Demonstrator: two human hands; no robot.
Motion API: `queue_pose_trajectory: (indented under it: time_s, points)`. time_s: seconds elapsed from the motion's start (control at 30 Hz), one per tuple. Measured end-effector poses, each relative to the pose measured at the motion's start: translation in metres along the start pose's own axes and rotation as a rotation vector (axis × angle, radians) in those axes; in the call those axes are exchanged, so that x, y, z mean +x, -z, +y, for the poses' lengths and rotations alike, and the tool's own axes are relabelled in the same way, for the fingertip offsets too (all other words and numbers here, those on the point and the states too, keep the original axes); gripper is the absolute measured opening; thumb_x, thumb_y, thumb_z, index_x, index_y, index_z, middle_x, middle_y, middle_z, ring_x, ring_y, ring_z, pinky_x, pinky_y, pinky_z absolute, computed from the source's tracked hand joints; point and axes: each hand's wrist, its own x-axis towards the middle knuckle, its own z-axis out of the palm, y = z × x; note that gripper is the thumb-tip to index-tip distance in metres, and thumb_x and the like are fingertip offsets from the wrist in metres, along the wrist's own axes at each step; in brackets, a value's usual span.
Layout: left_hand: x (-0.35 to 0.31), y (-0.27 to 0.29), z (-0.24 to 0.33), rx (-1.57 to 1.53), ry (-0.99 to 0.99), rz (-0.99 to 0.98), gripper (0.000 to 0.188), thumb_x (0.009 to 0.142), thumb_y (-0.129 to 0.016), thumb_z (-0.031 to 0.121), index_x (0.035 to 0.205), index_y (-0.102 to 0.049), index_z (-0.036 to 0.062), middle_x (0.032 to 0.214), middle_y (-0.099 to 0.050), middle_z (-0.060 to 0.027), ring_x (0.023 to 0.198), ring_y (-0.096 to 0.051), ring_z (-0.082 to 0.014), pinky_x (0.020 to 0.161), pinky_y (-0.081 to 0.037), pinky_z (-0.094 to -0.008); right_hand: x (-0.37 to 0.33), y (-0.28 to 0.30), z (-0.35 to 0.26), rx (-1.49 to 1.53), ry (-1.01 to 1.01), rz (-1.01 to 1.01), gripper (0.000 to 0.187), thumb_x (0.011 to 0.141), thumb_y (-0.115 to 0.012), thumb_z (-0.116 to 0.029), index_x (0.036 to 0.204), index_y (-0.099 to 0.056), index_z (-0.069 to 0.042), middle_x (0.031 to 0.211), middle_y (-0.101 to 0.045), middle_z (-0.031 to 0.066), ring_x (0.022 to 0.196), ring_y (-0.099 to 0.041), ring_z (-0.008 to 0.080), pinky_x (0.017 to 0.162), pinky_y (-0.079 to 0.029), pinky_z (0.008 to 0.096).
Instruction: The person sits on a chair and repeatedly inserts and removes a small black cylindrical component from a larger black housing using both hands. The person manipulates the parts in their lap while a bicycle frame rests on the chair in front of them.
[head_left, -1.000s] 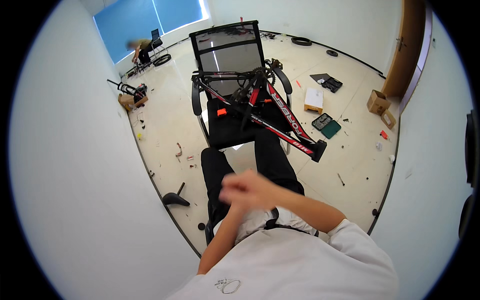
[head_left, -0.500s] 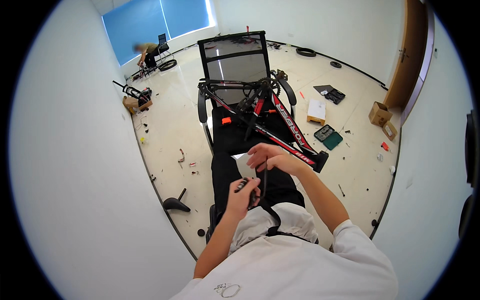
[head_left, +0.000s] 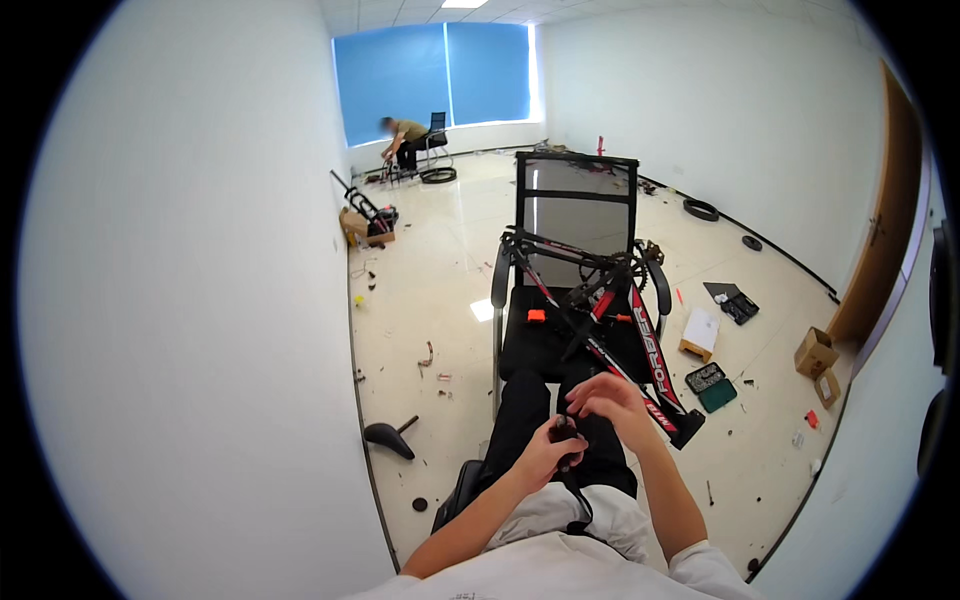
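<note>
Your left grip [head_left: 548,452] is closed around a small dark object [head_left: 564,431]. Your right grip [head_left: 615,402] is just beyond it, to the right, with fingers bent; whether they pinch anything cannot be told. The object appears light and stiff: hold it by its body. The black strap [head_left: 577,490] below the left grip looks pliable. Forward of both grips, a bicycle frame [head_left: 652,350] rests on a chair [head_left: 522,350].

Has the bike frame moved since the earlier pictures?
No. Judged against the chair, the bike frame lies just as before, front end jutting past the seat's near right corner; only the camera's view has shifted.
</note>
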Motion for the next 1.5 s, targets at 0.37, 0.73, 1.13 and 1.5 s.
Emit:
queue_pose_trajectory:
  time_s: [0.37, 0.73, 1.13, 1.5]
  points:
    - [0.001, 0.005, -0.029, 0.571, -0.256, 0.185, 0.020, 0.072, -0.062, -0.001, 0.085, -0.050, 0.0076, 0.065, -0.053, -0.0003, 0.052, -0.048, -0.0073, 0.047, -0.036, -0.0231, 0.006, -0.007, -0.002, 0.309, -0.083, 0.631, 0.010, 0.083, -0.054, -0.009, 0.091, -0.050, -0.009, 0.094, -0.052, 0.0021, 0.079, -0.057, 0.0159, 0.062, -0.052, 0.0376]
    - [0.003, 0.020, -0.025, -0.017, -0.060, 0.008, 0.013, 0.077, -0.065, 0.006, 0.084, -0.054, 0.0080, 0.072, -0.054, -0.0005, 0.056, -0.051, -0.0116, 0.051, -0.043, -0.0262, -0.043, -0.069, -0.019, -0.401, -0.020, -0.070, 0.010, 0.082, -0.057, 0.000, 0.091, -0.055, 0.000, 0.072, -0.058, 0.0039, 0.063, -0.054, 0.0083, 0.057, -0.043, 0.0236]
    - [0.013, 0.052, -0.002, -0.037, -0.037, 0.276, 0.013, 0.072, -0.057, -0.002, 0.072, -0.048, 0.0066, 0.067, -0.051, -0.0054, 0.055, -0.049, -0.0157, 0.049, -0.042, -0.0289, -0.054, -0.075, 0.036, -0.904, 0.258, -0.474, 0.012, 0.079, -0.067, -0.020, 0.081, -0.060, -0.010, 0.061, -0.057, 0.0000, 0.060, -0.055, 0.0185, 0.068, -0.041, 0.0313]
    - [0.010, 0.051, 0.022, -0.372, 0.192, 0.092, 0.012, 0.068, -0.048, 0.003, 0.076, -0.041, 0.0073, 0.074, -0.047, -0.0088, 0.053, -0.045, -0.0205, 0.051, -0.040, -0.0292, -0.039, -0.034, 0.080, -1.178, -0.220, -0.359, 0.016, 0.076, -0.063, -0.021, 0.084, -0.062, -0.007, 0.071, -0.063, 0.0099, 0.069, -0.063, 0.0280, 0.068, -0.049, 0.0396]
